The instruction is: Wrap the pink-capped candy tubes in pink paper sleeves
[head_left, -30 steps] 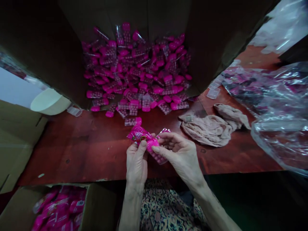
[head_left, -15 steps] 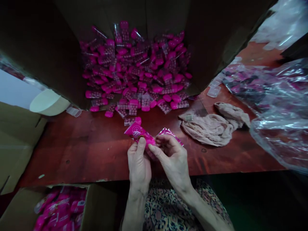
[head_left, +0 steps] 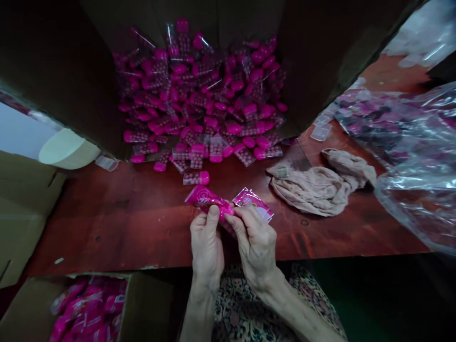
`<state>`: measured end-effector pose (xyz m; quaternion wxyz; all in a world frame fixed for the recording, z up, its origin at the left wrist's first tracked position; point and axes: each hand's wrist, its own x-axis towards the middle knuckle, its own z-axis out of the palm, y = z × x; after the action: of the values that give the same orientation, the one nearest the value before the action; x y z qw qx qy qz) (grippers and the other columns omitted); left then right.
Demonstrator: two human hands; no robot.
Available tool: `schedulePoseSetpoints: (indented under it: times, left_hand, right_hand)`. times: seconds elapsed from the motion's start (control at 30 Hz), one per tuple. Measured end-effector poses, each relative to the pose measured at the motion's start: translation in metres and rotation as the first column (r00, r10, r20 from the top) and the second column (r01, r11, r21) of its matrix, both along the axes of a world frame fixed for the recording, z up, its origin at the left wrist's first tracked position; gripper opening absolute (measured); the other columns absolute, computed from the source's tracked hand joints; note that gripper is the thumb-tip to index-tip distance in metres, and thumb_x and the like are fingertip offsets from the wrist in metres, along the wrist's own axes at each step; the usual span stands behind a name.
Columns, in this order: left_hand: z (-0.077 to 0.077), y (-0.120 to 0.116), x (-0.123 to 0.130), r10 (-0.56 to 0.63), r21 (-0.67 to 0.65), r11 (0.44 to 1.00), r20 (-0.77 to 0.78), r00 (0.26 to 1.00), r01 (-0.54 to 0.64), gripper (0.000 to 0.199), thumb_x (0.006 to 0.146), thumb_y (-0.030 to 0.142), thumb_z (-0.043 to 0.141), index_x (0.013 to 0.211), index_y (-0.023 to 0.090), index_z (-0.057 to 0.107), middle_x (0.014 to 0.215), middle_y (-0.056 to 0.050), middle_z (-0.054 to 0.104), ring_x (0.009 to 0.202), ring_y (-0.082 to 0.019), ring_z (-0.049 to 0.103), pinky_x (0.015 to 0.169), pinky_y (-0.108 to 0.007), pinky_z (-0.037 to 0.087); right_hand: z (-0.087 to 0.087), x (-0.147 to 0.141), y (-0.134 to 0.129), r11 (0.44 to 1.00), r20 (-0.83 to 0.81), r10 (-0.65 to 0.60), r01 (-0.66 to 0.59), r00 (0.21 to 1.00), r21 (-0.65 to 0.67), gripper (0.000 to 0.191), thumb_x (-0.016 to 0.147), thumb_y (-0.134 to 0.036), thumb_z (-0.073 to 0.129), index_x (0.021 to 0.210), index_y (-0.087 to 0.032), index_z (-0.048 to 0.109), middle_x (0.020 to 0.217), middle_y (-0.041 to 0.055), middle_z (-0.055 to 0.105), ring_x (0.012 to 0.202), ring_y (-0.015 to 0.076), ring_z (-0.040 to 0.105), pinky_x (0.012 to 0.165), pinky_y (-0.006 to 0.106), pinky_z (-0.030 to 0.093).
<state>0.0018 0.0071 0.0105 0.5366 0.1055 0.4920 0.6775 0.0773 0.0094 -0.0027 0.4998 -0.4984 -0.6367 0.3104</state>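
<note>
Pink plastic fills the scene: a heap of clear tubes (head_left: 199, 95) with pink caps, packed with pink beads, lies banked between dark cardboard walls (head_left: 320, 61) at the far side of the desk (head_left: 107, 218). One loose tube (head_left: 195, 178) lies apart from the heap, just above the hands.

The left hand (head_left: 206, 249) is nearly closed, thumb and fingers pinched on a pink sachet (head_left: 206, 198) that sticks out across the desk. The right hand (head_left: 255, 244) is also curled tight, its fingertips meeting the sachet's nearer end. A second sachet (head_left: 251, 202), silvery at its edges, sits just behind the right hand's fingers. Whether it joins the first or is held at all, I cannot tell. Something clear shows under the fingers, too hidden to name.

The main risk seems to be a slip: with so small a pinch, the slick film could slide free and drop a sachet onto the desk or the patterned lap (head_left: 249, 304). Hard pulling could tear the film. An elbow or wrist knocking the loose tube could also start the heap's low edge sliding, and tubes might then mix with the tan cloth (head_left: 313, 190) or the open box (head_left: 149, 304) of pink packets nearby.
</note>
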Motion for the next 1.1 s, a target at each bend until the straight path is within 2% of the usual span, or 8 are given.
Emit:
schedulePoseSetpoints:
  times: [0.1,0.23,0.33,0.4,0.57,0.73,0.93,1.1]
  left_hand:
    - [0.000,0.000,-0.002,-0.035,-0.035,0.999,0.029,0.999,0.036,0.027,0.061,0.037,0.078,0.057,0.014,0.065,0.052,0.002,0.059,0.047,-0.008,0.048,0.056,-0.023,0.044]
    - [0.002,0.000,-0.008,-0.042,-0.084,0.995,0.058,0.997,0.047,0.027,0.067,0.040,0.072,0.066,0.014,0.068,0.056,0.001,0.062,0.047,-0.008,0.052,0.058,-0.024,0.046]
    - [0.002,-0.001,-0.014,-0.061,-0.032,0.998,0.003,0.998,0.061,0.026,0.068,0.040,0.072,0.069,0.013,0.070,0.062,-0.002,0.067,0.059,-0.013,0.061,0.065,-0.026,0.049]
    - [0.003,-0.001,-0.017,-0.088,0.015,0.996,-0.034,0.996,0.088,0.027,0.068,0.040,0.072,0.071,0.014,0.072,0.063,-0.004,0.069,0.063,-0.015,0.063,0.066,-0.027,0.050]
    - [0.007,-0.002,-0.016,-0.080,0.065,0.994,-0.098,0.992,0.086,0.028,0.068,0.043,0.072,0.072,0.016,0.073,0.069,-0.006,0.072,0.063,-0.017,0.065,0.061,-0.028,0.052]
    - [0.011,-0.001,-0.015,-0.153,0.067,0.985,-0.080,0.985,0.158,0.032,0.069,0.046,0.069,0.072,0.015,0.073,0.070,-0.008,0.072,0.066,-0.019,0.066,0.058,-0.027,0.053]
    - [0.010,0.003,-0.015,-0.163,0.090,0.981,-0.098,0.982,0.172,0.025,0.073,0.038,0.067,0.076,0.015,0.075,0.074,-0.008,0.073,0.073,-0.019,0.067,0.066,-0.028,0.053]
    - [0.006,0.001,-0.015,-0.152,0.065,0.985,-0.097,0.984,0.158,0.022,0.073,0.036,0.068,0.076,0.015,0.075,0.073,-0.008,0.073,0.068,-0.018,0.067,0.065,-0.029,0.053]
  right_hand:
    - [0.005,0.003,-0.001,1.000,-0.023,0.026,-0.026,0.999,0.006,0.014,0.088,-0.020,0.051,0.091,-0.017,0.064,0.081,0.0060,0.063,0.075,0.0183,0.061,0.068,0.030,0.052]
    - [0.015,0.003,-0.006,0.965,-0.066,0.175,-0.184,0.982,-0.187,0.018,0.082,-0.019,0.061,0.099,-0.018,0.064,0.094,0.0064,0.066,0.086,0.0193,0.063,0.076,0.031,0.053]
    - [0.014,0.001,-0.011,0.943,-0.086,0.204,-0.219,0.975,-0.252,0.031,0.086,-0.018,0.054,0.117,-0.019,0.059,0.114,0.0095,0.063,0.105,0.0221,0.059,0.092,0.039,0.048]
    - [0.012,-0.001,-0.014,0.942,-0.104,0.203,-0.223,0.974,-0.250,0.036,0.090,-0.017,0.047,0.126,-0.019,0.052,0.120,0.0106,0.062,0.108,0.0212,0.060,0.095,0.039,0.047]
    - [0.010,-0.001,-0.013,0.963,-0.099,0.228,-0.240,0.969,-0.123,0.035,0.091,-0.013,0.043,0.125,-0.018,0.052,0.113,0.0096,0.066,0.103,0.0190,0.063,0.088,0.030,0.052]
    - [0.012,0.005,-0.011,0.939,-0.094,0.259,-0.273,0.961,-0.208,0.031,0.092,-0.019,0.044,0.122,-0.017,0.052,0.095,0.0070,0.069,0.084,0.0176,0.067,0.073,0.028,0.054]
    - [0.009,0.002,-0.012,0.972,-0.022,0.226,-0.227,0.974,-0.061,0.032,0.091,-0.012,0.041,0.122,-0.014,0.050,0.112,0.0122,0.064,0.104,0.0181,0.061,0.089,0.028,0.048]
    - [0.012,0.007,-0.011,0.938,-0.039,0.270,-0.272,0.962,-0.214,0.028,0.092,-0.018,0.043,0.119,-0.017,0.052,0.098,0.0074,0.067,0.085,0.0163,0.064,0.077,0.027,0.050]
